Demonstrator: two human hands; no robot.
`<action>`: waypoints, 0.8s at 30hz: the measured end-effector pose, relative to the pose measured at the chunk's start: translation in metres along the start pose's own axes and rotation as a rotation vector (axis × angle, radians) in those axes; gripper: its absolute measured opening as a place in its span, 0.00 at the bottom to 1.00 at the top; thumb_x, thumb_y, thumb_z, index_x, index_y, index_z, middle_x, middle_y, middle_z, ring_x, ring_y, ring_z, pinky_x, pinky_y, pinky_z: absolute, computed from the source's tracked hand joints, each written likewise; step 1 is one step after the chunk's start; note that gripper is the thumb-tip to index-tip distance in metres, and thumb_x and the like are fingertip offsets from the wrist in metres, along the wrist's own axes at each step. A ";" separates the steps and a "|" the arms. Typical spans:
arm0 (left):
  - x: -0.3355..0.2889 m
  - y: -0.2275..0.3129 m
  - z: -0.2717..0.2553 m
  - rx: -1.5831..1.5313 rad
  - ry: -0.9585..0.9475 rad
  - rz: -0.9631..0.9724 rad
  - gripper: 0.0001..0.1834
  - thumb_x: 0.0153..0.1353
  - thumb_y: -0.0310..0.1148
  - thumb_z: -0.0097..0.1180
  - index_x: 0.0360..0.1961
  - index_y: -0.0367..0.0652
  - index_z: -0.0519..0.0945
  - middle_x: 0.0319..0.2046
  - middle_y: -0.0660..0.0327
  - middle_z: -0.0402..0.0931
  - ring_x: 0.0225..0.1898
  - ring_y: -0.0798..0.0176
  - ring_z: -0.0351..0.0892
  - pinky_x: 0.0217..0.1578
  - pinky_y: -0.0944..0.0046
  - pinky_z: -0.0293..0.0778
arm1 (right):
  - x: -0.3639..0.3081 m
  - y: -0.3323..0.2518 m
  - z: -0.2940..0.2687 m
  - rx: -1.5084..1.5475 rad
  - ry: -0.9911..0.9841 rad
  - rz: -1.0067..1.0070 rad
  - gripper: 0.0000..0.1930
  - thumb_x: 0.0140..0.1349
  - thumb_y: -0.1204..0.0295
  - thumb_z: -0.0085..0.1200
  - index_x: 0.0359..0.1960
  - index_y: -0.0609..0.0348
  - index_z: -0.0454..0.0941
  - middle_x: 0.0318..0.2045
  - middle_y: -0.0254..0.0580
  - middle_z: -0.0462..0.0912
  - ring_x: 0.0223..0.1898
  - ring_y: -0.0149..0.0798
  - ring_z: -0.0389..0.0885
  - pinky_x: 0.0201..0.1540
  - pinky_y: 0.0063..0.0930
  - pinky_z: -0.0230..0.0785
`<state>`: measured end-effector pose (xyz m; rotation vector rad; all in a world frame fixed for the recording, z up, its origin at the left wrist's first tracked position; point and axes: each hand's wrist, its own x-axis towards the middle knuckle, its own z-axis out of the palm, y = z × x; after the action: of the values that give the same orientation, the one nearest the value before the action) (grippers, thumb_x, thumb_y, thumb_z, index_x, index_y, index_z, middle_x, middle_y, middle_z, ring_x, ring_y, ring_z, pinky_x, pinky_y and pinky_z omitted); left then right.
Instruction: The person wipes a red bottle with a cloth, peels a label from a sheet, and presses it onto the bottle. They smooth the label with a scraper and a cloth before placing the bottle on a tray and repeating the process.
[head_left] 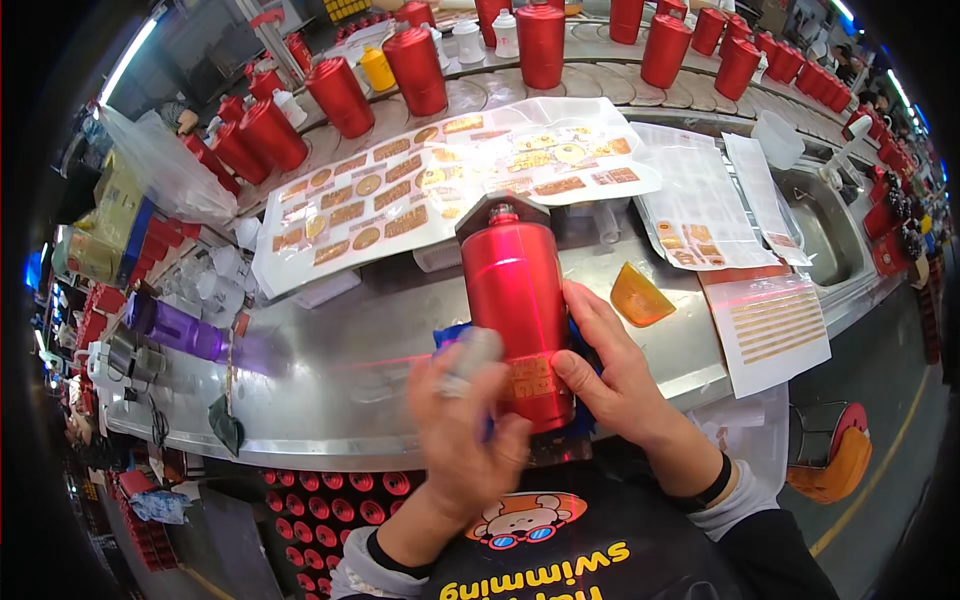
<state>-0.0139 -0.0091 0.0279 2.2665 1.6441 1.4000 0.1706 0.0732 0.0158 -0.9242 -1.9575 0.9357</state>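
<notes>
A glossy red bottle (510,290) lies in front of me, its neck pointing away, over a dark angular support and a piece of blue cloth (452,336). Low on its side sits a gold-coloured decal (532,378). My right hand (622,372) grips the bottle's right side, thumb on top near the decal. Left of the decal, my left hand (462,430) is closed around a greyish-white wad (474,358). Motion smears both hand and wad, so the wad's kind is unclear. A translucent orange curved piece (640,296) rests on the metal table to the right.
White sheets of gold decals (400,190) cover the table's far side; more sheets (690,200) lie to the right near a sink (825,225). Red bottles line a curved conveyor (480,90) behind. A purple bottle (175,325) lies at left. An orange stool (835,465) stands at lower right.
</notes>
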 end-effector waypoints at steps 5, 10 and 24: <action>-0.004 0.011 0.014 0.148 -0.158 0.076 0.37 0.59 0.46 0.60 0.63 0.33 0.66 0.61 0.40 0.66 0.63 0.36 0.64 0.65 0.38 0.50 | 0.000 0.000 -0.005 0.023 0.006 -0.006 0.32 0.68 0.62 0.51 0.67 0.68 0.57 0.65 0.61 0.60 0.67 0.56 0.59 0.67 0.40 0.52; -0.024 -0.009 0.020 -0.095 -0.045 -0.037 0.49 0.56 0.53 0.62 0.66 0.26 0.57 0.62 0.37 0.64 0.64 0.33 0.63 0.64 0.39 0.56 | -0.001 0.004 -0.010 0.162 -0.019 0.039 0.31 0.68 0.63 0.51 0.68 0.66 0.57 0.66 0.58 0.61 0.67 0.53 0.60 0.67 0.39 0.54; -0.021 0.008 0.009 0.466 -0.150 0.315 0.25 0.62 0.35 0.52 0.62 0.54 0.70 0.47 0.65 0.82 0.68 0.50 0.62 0.69 0.36 0.33 | -0.004 0.003 -0.009 0.049 -0.016 -0.031 0.31 0.66 0.65 0.53 0.68 0.65 0.58 0.65 0.59 0.63 0.66 0.53 0.62 0.67 0.39 0.54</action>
<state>-0.0030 -0.0241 0.0127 2.9096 1.7716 0.9159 0.1808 0.0743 0.0161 -0.8592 -1.9482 0.9715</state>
